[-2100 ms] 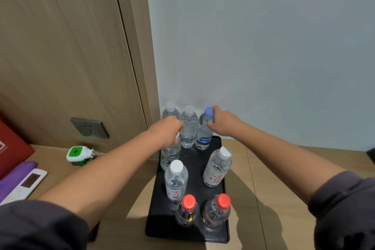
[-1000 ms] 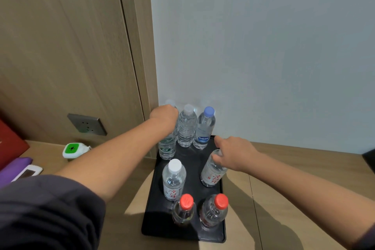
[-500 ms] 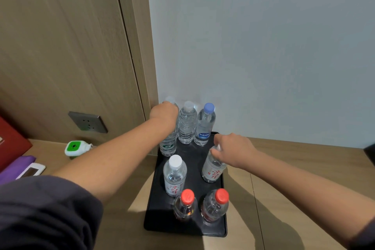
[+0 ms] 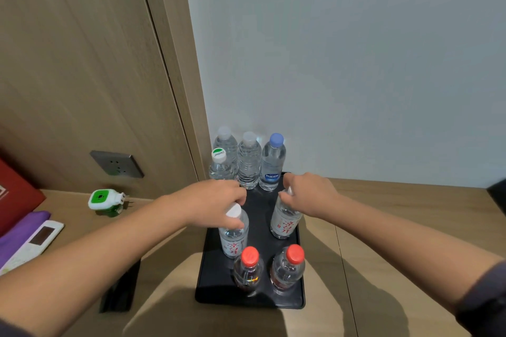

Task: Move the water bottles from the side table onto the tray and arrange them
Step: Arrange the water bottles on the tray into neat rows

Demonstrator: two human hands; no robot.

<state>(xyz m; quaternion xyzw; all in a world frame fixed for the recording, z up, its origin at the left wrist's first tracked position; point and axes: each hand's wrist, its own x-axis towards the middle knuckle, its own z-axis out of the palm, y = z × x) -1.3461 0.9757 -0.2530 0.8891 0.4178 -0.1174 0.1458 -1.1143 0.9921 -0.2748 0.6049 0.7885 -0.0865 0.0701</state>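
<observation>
Head view: the left hand [image 4: 216, 205] curls round the cap and neck of the left red-lettered bottle [image 4: 234, 239]. The right hand [image 4: 309, 194] grips the top of the right red-lettered bottle [image 4: 284, 223]; both bottles stand upright midway along the black tray [image 4: 246, 302] on the counter [image 4: 383, 227]. Full and thin-walled, they probably feel weighty, slick and squashy, so the stiff neck looks the safer hold.

Tray [image 4: 299, 301] on counter [image 4: 383, 227], far end toward wall [image 4: 356, 63]. Back row of three bottles [image 4: 248, 164] stands there; fourth bottle [image 4: 219, 168] just before its left end. Mid-tray: middle-left bottle [image 4: 234, 241], middle-right bottle [image 4: 284, 224]. Nearest you: near-left bottle [image 4: 247, 271] beside near-right bottle [image 4: 287, 268]. Plug-in device [image 4: 105, 201] lies left of tray, below socket [image 4: 116, 163].
</observation>
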